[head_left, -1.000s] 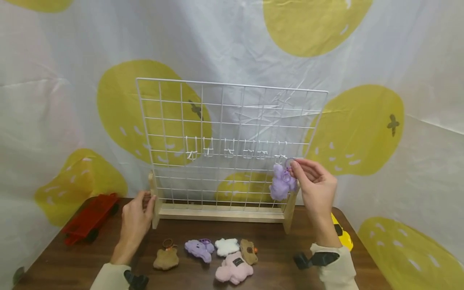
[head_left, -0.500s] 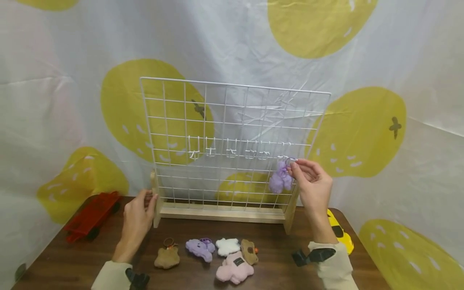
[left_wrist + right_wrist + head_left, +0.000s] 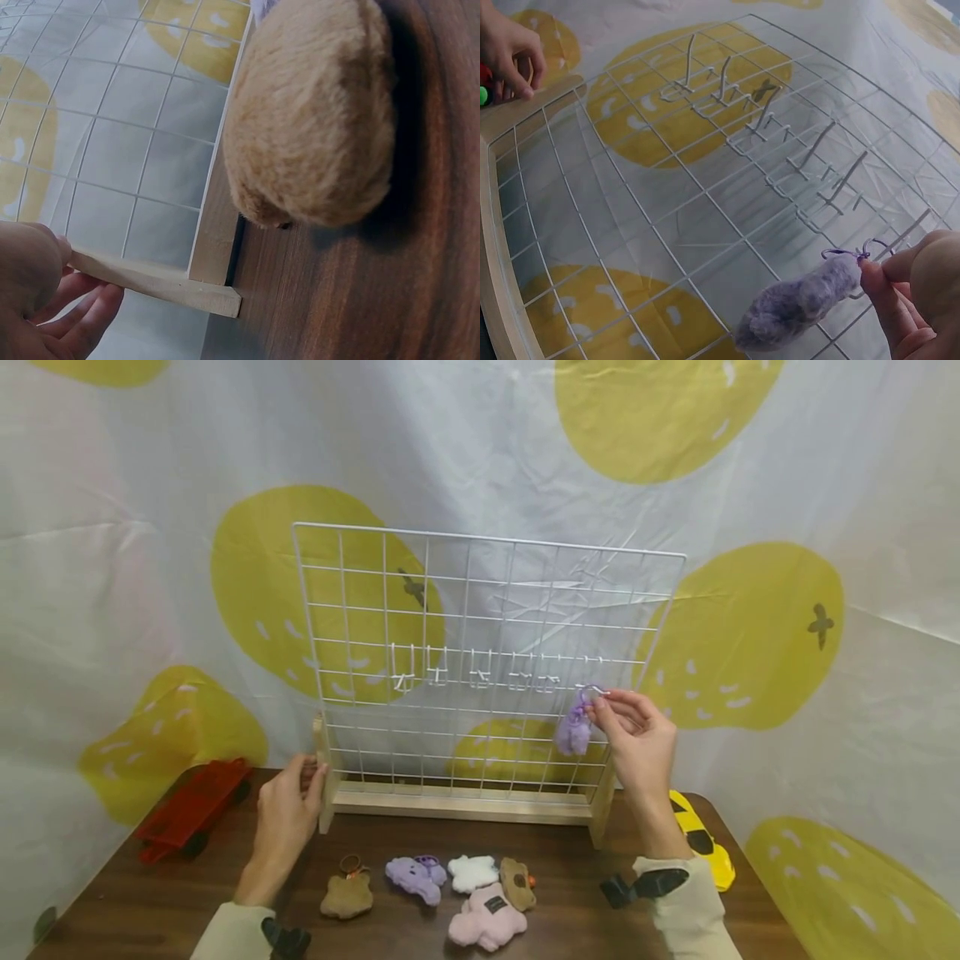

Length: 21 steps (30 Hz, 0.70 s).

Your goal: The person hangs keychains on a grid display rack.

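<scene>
Along the desk (image 3: pixel 405 935), a dark brown top with streaked wood grain and a rounded far corner, the following stood before me. Behind it: a pale, creased cloth backdrop (image 3: pixel 487 443) printed with large yellow fruit shapes (image 3: pixel 255 577). At the far left: a red toy vehicle (image 3: pixel 193 810), flat-bedded. At the far right: a yellow toy car (image 3: pixel 703 842), glossy, with dark windows.

Centre: a white wire grid (image 3: pixel 487 618), upright in a pale wooden stand (image 3: pixel 465 806), bearing a row of white wire hooks (image 3: pixel 480 679). The left hand (image 3: pixel 285 806) gripped the stand's left upright. The right hand (image 3: pixel 637 735) had thumb and fingers pinched together on the ring of a purple plush charm (image 3: pixel 574 732), fuzzy and plump, which hung before the grid beside the rightmost hook; whether the ring touched that hook I could not tell.

On the desk, in front: one brown plush (image 3: pixel 347 896), lobed, with ring; a second purple plush (image 3: pixel 417 878); and, grouped close together, a white plush (image 3: pixel 472 872), a brown plush with an orange bit (image 3: pixel 517 883) and a pink plush (image 3: pixel 487 920) bearing a dark label.
</scene>
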Each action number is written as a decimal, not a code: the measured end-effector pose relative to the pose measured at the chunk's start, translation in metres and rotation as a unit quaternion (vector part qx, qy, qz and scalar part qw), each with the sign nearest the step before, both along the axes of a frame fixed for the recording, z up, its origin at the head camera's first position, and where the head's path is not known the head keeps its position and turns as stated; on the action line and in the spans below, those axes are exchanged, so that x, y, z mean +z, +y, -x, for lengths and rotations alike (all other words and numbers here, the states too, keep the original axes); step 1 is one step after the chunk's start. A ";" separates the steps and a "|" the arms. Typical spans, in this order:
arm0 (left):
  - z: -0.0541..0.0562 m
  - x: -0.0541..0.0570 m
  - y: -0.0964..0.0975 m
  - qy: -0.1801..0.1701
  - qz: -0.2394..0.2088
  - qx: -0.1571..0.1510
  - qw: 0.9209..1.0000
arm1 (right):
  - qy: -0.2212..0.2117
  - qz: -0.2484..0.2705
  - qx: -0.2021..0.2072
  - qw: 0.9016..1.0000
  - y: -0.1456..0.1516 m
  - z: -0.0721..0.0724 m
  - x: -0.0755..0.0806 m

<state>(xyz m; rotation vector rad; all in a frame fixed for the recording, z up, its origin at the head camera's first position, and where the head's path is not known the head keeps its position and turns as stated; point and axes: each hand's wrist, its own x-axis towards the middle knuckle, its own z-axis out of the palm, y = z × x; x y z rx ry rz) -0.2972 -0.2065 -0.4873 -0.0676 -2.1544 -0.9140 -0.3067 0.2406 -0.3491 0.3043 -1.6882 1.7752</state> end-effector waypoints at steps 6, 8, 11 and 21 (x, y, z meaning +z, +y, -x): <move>-0.001 0.000 0.000 -0.003 0.000 0.001 1.000 | -0.003 -0.006 -0.006 1.000 0.005 -0.012 -0.012; 0.000 -0.001 0.002 -0.003 0.000 -0.003 1.000 | -0.004 -0.011 -0.021 1.000 0.008 -0.020 -0.022; 0.000 -0.002 0.004 -0.001 0.000 -0.008 1.000 | -0.004 -0.025 -0.038 0.999 0.008 -0.032 -0.037; 0.001 -0.001 -0.001 0.003 0.000 -0.001 1.000 | -0.021 -0.143 0.017 0.989 -0.006 -0.048 -0.065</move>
